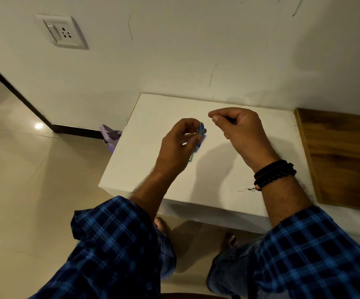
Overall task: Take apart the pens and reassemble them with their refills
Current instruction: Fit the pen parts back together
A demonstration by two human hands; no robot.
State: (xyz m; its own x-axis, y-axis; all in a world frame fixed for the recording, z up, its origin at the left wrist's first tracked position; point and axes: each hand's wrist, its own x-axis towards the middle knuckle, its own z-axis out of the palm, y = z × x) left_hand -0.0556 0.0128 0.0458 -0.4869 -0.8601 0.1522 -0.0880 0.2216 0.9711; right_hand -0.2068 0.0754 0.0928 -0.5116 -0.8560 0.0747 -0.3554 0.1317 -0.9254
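Note:
Above the white table (pixel 228 190), my left hand (pixel 181 145) grips a bundle of blue and green pens (pixel 200 134). Their upper ends show beside my fingertips and their lower ends stick out under my palm. My right hand (pixel 241 128) hovers a short way to the right, fingers curled shut. Its thumb and forefinger pinch together, and a small dark part (pixel 231 120) shows inside the fist. What that part is cannot be made out. The two hands do not touch.
The table stands against a cream wall with a socket plate (pixel 63 32). A wooden panel (pixel 343 156) adjoins the table on the right. A purple object (pixel 110 135) lies on the tiled floor at the table's left. My bare feet (pixel 228 240) show below the table edge.

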